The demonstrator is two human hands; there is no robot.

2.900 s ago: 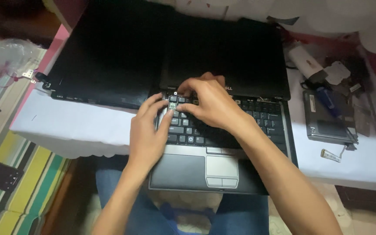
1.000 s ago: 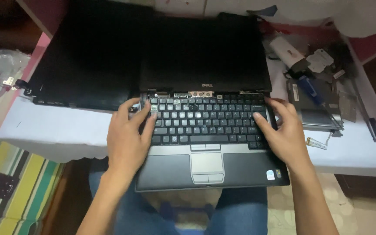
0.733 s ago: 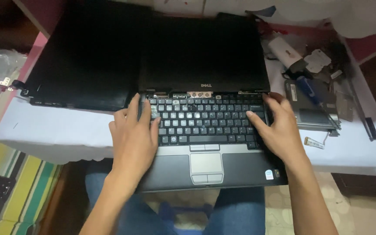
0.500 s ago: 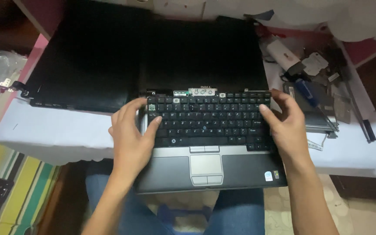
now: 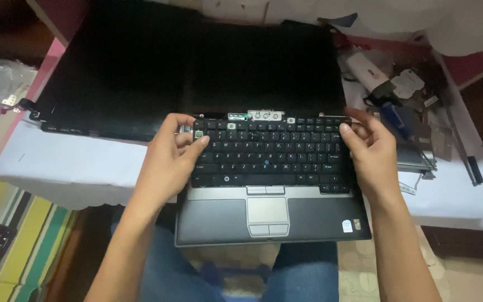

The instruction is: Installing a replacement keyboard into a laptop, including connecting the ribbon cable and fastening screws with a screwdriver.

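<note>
Denim-clad knees show at the bottom edge, and just above them the grey palm rest (image 5: pixel 213 215) of an opened laptop juts over the near rim of the white-covered tabletop (image 5: pixel 68 168), its touchpad (image 5: pixel 268 210) centred between the two forearms. Beyond the palm rest lies the black keyboard (image 5: pixel 269 156), and both hands are on it. The left hand (image 5: pixel 169 162) grips the keyboard's left end, thumb lying across the top-left keys and the curled fingers wrapped over the edge, so the hand is closed on the keyboard rather than spread. The right hand (image 5: pixel 370 154) holds the right end the same way, thumb tip on the upper right corner keys, fingers bent around the side. The keyboard seems to sit slightly raised out of its bay at the far edge, though the angle makes that hard to confirm; a strip of silver hinge cover (image 5: pixel 265 115) shows just behind its top row. Farther back the dark laptop screen (image 5: pixel 264 67) lies folded flat on the tabletop, and beside it to the left rests a second black panel (image 5: pixel 113 72). To the right of the right hand sits a clutter of parts: a blue-handled tool (image 5: pixel 393 118), a white adapter block (image 5: pixel 367 71), and a metal drive caddy (image 5: pixel 417 156).
</note>
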